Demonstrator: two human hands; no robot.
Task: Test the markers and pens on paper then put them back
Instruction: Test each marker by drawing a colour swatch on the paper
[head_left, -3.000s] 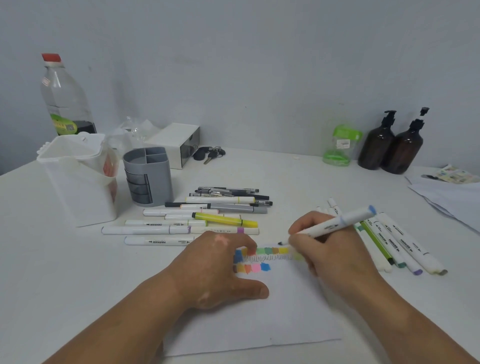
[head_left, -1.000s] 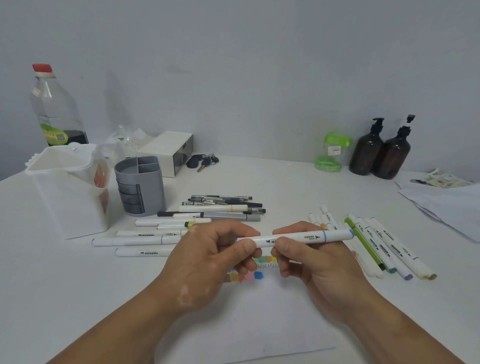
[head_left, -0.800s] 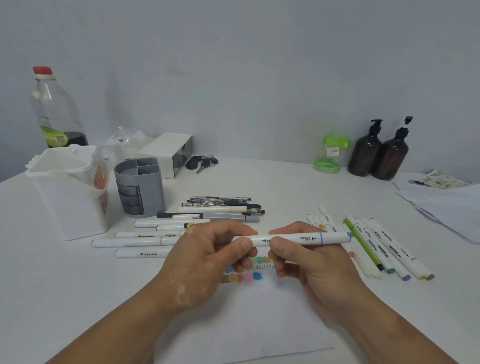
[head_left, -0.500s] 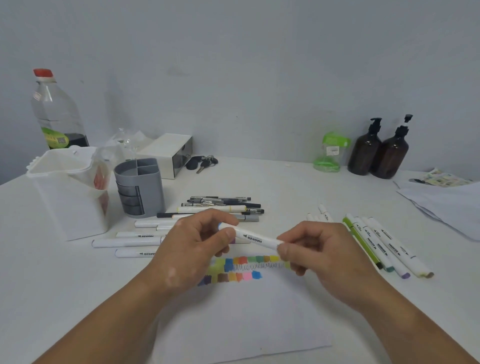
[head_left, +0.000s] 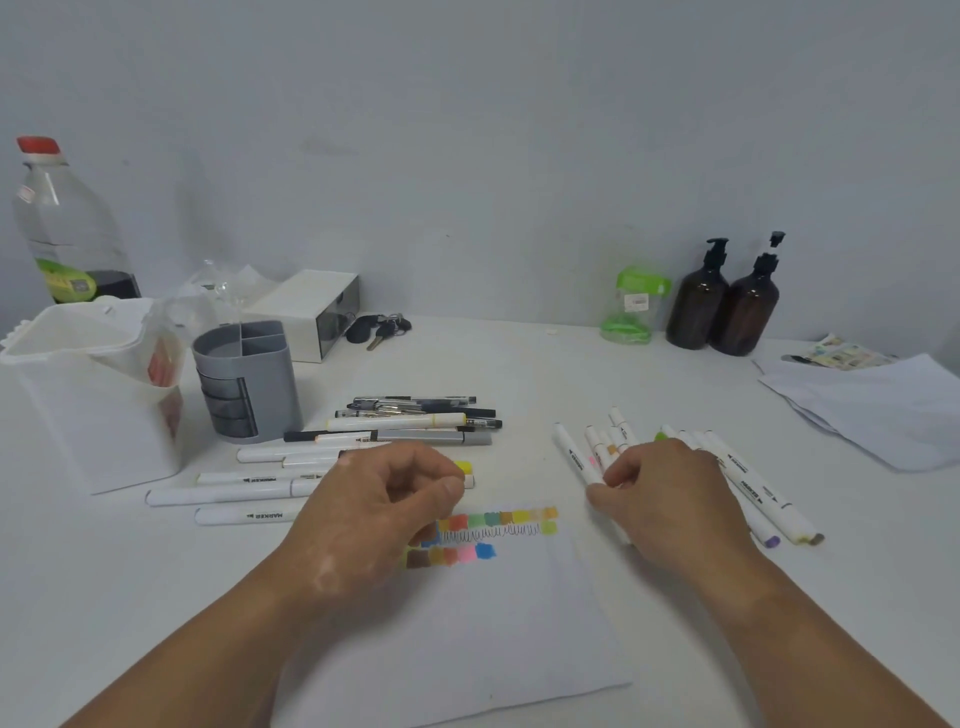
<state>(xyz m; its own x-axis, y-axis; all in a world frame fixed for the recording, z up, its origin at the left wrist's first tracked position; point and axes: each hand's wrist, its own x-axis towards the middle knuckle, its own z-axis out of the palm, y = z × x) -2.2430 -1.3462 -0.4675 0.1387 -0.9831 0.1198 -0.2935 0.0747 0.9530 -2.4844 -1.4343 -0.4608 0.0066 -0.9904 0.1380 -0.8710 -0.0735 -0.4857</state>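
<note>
- Since colour swatches (head_left: 483, 535) fill two rows plus a scribble line at the far edge of the paper (head_left: 467, 649), we judge testing well under way, with nothing put back yet.
- Right fan of markers (head_left: 748, 483): on the table (head_left: 571, 374) just right of the paper's far corner, lying side by side.
- White marker (head_left: 571, 454), leftmost of that fan, has a pink band. Its near end meets the fingertips of the right hand (head_left: 675, 504). The fingers are curled and touch it, but we cannot tell whether they are clamped on it.
- Left hand (head_left: 379, 514): over the paper's far-left corner, fingers curled, thumb close to forefinger. We cannot tell whether anything is pinched inside.
- Left pile of markers (head_left: 249, 491) and pens (head_left: 415, 402): beyond the paper's far-left corner, roughly parallel. We guess this is the tested pile.
- Step in hand, as we read it: take the next marker.
  - Pinch one barrel only, near its middle, and lift straight up so its neighbours don't roll.
  - Let the left hand pull the cap, then flatten the paper.
  - Lay the swatch on bare paper beside the blue square, not over old marks.
- Grey holder (head_left: 244, 384) and white bin (head_left: 88, 415): upright, further out from the paper's far-left. Likely the put-back spot.
- Brown pump bottles (head_left: 727, 306): by the wall, well beyond the paper's far-right.
</note>
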